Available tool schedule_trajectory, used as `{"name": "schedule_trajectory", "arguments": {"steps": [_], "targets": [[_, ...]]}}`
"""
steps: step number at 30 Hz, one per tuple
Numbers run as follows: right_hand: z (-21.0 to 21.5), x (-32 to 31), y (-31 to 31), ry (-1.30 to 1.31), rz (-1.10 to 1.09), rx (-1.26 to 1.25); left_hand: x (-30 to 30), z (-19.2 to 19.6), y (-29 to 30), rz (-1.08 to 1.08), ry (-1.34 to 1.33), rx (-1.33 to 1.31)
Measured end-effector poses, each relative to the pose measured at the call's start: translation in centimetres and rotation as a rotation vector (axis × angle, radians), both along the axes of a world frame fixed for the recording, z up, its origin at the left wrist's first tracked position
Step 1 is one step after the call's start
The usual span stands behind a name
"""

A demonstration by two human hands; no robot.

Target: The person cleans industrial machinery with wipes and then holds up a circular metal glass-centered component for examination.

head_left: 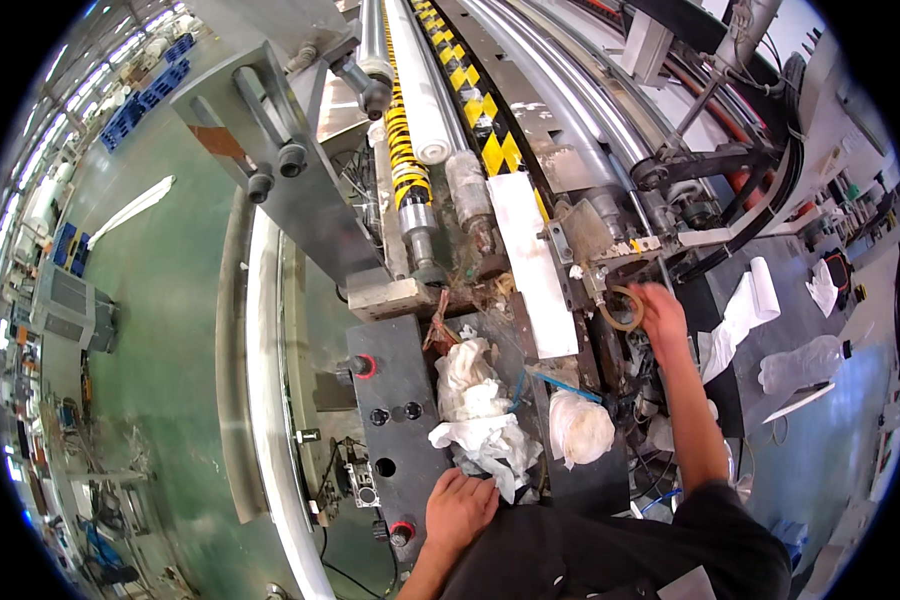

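Note:
My right hand [662, 318] reaches forward along the machine's right side. Its fingers close on the edge of a thin tan ring [622, 309], beside a small metal fitting [595, 284]. What the ring is made of cannot be told. My left hand [460, 510] is low in the middle, fingers curled down at the edge of a dark metal panel [402, 385]; whatever lies under them is hidden. Crumpled white rags [488, 440] lie just ahead of it. Between the hands sits a white wrapped roll [581, 428], with a blue strip [568, 388] beside it.
A long white strip [532, 265] lies ahead on the machine. Beyond it run a white roller [420, 90], yellow-and-black striped rollers [407, 150] and shiny metal rollers. A plastic bottle [802, 364] and white sheeting [740, 318] are at right. Green floor [170, 300] stretches left.

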State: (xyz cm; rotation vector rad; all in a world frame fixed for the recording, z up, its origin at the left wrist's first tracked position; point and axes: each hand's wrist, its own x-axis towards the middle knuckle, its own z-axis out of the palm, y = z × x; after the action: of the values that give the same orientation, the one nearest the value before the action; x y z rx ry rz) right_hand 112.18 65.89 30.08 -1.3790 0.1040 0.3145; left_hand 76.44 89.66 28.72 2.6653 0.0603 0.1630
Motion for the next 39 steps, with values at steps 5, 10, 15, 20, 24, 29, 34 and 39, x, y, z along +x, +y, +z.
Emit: {"name": "schedule_trajectory", "arguments": {"steps": [5,10,15,20,24,29,34,39], "targets": [[-5.8,-7.7,-6.8,-0.095,-0.089,-0.117,-0.1,0.3,0.0,0.029,-0.054,0.01],[-5.9,-13.3,-8.3,-0.438,-0.229,-0.399,-0.5,-0.4,0.3,-0.008,0.008,0.013],[-6.0,-17.6,-8.6,-0.411,-0.173,-0.465,-0.8,-0.7,0.3,0.001,0.005,-0.001],[-6.5,-23.9,-8.1,-0.309,-0.02,-0.446,-0.6,-0.8,0.0,0.006,-0.013,0.006],[-4.2,-25.6,-7.6,-0.117,0.099,-0.535,-0.6,-0.9,0.0,0.009,-0.036,-0.001],[-6.5,-26.8,-10.0,-0.194,0.188,-0.746,-0.7,-1.2,0.1,0.002,-0.056,-0.016],[-7.4,-26.8,-10.0,-0.141,0.098,-0.744,-0.8,-1.2,0.0,0.009,-0.051,-0.011],[-3.0,-27.8,-7.0,0.053,0.087,-0.774,-1.0,-1.4,-0.1,0.013,-0.073,-0.049]]}}
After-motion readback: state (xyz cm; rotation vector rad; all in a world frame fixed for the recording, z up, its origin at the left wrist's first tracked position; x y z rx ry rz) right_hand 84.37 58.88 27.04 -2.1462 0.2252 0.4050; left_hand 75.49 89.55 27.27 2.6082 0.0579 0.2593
